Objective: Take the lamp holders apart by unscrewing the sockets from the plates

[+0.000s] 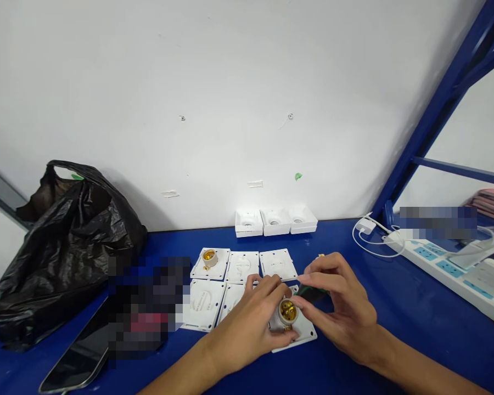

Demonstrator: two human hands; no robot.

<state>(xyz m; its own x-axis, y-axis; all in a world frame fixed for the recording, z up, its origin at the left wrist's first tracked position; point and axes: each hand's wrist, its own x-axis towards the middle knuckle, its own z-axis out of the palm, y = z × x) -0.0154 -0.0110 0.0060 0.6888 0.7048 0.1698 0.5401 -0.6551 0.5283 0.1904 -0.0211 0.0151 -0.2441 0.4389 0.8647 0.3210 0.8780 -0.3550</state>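
Note:
My left hand [253, 318] lies curled over a white square plate [302, 332] on the blue table, its fingers pressed against a brass lamp socket [288, 311] mounted on that plate. My right hand [340, 310] comes in from the right, fingers pinched round a dark green-handled tool [313, 293] whose tip meets the socket. Several more white plates [242, 267] lie in two rows just behind my hands. One of them at the far left carries another brass socket [209, 257].
Three white box-shaped bases [275, 221] stand against the wall. A black plastic bag [61, 241] fills the left side, with a dark phone [80, 359] in front of it. A white power strip [448, 271], a charger [366, 225] and blue shelf posts [444, 104] are at right.

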